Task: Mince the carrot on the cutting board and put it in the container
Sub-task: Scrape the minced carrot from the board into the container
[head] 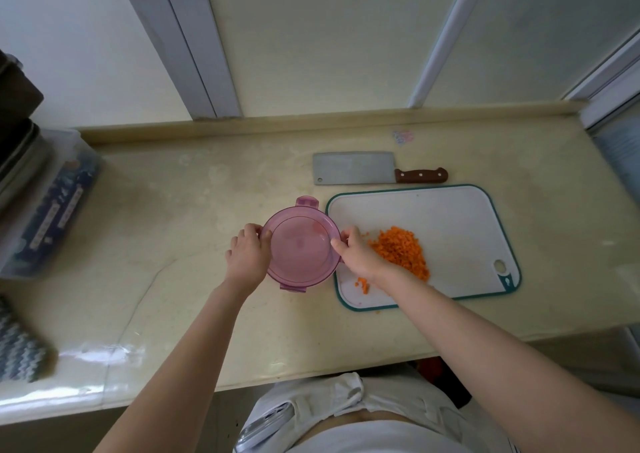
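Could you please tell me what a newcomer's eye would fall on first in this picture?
Probably the pink container at centre, gripped at its sides by the left hand and right hand. Next, the orange heap of minced carrot on the white cutting board right of it, with a cleaver lying behind the board.

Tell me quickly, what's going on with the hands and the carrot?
Left hand and right hand both grip the pink container, lid on. Minced carrot piled on cutting board. Cleaver lies behind board, out of the way.
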Demonstrator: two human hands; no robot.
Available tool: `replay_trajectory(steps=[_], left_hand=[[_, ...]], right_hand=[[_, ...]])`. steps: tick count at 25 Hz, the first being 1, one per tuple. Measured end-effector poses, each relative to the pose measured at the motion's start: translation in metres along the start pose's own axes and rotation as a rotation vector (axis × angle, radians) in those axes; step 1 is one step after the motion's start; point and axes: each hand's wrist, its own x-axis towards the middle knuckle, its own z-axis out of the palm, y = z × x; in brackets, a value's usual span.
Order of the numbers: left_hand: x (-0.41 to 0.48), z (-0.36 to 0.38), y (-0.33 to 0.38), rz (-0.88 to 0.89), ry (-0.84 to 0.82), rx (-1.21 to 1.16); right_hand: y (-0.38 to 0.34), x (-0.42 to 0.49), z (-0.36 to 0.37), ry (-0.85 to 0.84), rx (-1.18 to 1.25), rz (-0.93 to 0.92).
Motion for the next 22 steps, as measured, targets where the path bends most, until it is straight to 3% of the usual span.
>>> replay_trajectory(steps=[4, 7, 11, 17, 22], left_hand=[[0.01, -0.008, -0.004, -0.063, -0.1, -0.128], [0.018, -0.015, -0.012, -0.087, -0.195, -0.24], [0.02, -0.019, -0.012, -0.103, -0.276, -0.429], [0.018, -0.005, -0.009, -0.087, -0.147, -0.508], [0.016, -0.016, -0.009, -0.034, 0.119, -0.204]], right_hand=[[-0.004, -0.014, 0.001, 0.262, -0.471, -0.361], [-0.01, -0.018, 0.0, 0.128, -0.799, -0.593], [-0.014, -0.015, -0.005, -0.018, -0.859, -0.503], [-0.018, -0.018, -0.006, -0.035, -0.885, -0.462], [-0.02, -0.019, -0.006, -0.03, -0.951, -0.461]])
